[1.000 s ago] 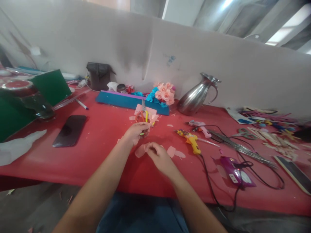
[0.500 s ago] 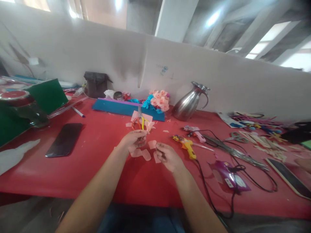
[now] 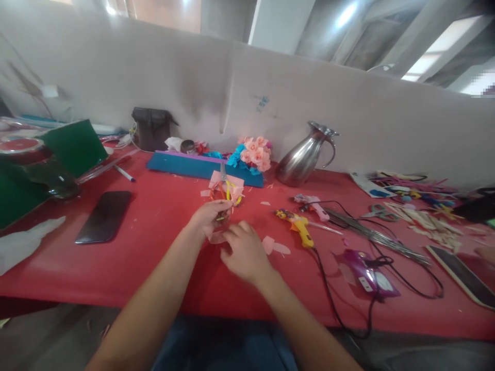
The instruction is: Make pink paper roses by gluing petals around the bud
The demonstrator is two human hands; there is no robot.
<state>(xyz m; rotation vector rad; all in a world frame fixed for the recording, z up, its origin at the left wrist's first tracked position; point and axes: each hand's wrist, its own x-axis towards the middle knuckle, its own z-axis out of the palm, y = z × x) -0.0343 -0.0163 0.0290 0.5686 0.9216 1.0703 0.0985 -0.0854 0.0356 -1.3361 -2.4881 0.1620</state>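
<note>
Left hand [image 3: 209, 215]: fingers together, clamped on a thin green piece [image 3: 220, 218], mostly hidden in the grip.
Right hand [image 3: 246, 252]: fingertips right up at a pink paper piece [image 3: 217, 237], just below the left grip; pinching or only touching, can't tell!
Loose pink pieces [image 3: 279, 248]: flat, just right of the right hand, seemingly left to use.
Paper flowers [image 3: 257, 154]: bunched beyond both hands, looking done; the held work looks unfinished.
</note>
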